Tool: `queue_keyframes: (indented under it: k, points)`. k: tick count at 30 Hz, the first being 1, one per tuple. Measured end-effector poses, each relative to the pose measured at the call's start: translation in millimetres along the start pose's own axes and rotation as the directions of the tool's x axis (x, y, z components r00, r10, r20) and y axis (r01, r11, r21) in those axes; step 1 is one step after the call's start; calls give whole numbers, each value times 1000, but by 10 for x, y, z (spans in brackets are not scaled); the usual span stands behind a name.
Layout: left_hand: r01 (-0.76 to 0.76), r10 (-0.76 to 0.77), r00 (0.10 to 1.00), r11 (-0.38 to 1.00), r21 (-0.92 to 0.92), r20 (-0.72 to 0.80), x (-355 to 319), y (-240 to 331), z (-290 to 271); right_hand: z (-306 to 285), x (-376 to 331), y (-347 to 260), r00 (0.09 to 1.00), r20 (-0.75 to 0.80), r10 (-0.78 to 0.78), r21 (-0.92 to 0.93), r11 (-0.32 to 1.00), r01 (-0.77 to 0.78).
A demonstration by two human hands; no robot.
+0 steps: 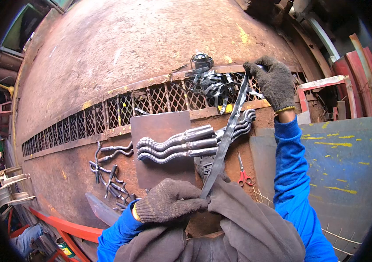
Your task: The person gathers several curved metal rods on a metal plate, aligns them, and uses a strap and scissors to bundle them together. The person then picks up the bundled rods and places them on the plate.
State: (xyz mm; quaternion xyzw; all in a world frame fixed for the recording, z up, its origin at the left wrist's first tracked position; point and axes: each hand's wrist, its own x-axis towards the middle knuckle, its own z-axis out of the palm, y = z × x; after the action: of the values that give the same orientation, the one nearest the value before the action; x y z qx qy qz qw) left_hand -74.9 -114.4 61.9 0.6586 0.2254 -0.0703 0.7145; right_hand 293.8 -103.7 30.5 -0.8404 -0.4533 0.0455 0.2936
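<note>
Between my gloved hands a long dark plastic-like strip [228, 139] is stretched at a slant. My left hand [168, 201], low and near my lap, pinches its lower end. Up by the grating, my right hand [276, 85] closes on its upper end. Beneath and left of the strip, bent ribbed metal bars [162, 148] with smooth tube ends lie side by side on a flat metal plate [155, 124]. More bent bars [243, 124] show just right of the strip. A tangle of dark shiny strips [212, 83] sits on the grating, left of my right hand.
Red-handled scissors [243, 177] lie right of the strip. Loose bent bars [109, 177] are scattered left of the plate. A mesh grating [116, 109] crosses the rusty surface. A grey sheet [343, 157] with yellow marks is at right; a plastic chair [9, 187] and red beam [70, 227] at left.
</note>
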Motion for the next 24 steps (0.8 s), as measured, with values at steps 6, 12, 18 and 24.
queue_keyframes:
  k: [6, 12, 18, 24]
  points:
    - [161, -234, 969, 840, -519, -78, -148, 27, -48, 121, 62, 254, 908, 415, 59, -111, 994, -13]
    - [-12, -276, 929, 645, -764, -247, -340, -35, -115, 205, -24, 335, 773, 635, -3, -74, 995, 64]
    - [142, -341, 886, 846, -514, -316, -582, -115, -250, 493, -139, 547, 894, 436, 102, -151, 988, -39]
    - [27, -352, 826, 805, -593, -440, -671, -184, -248, 563, -350, 442, 737, 668, -103, 115, 993, 35]
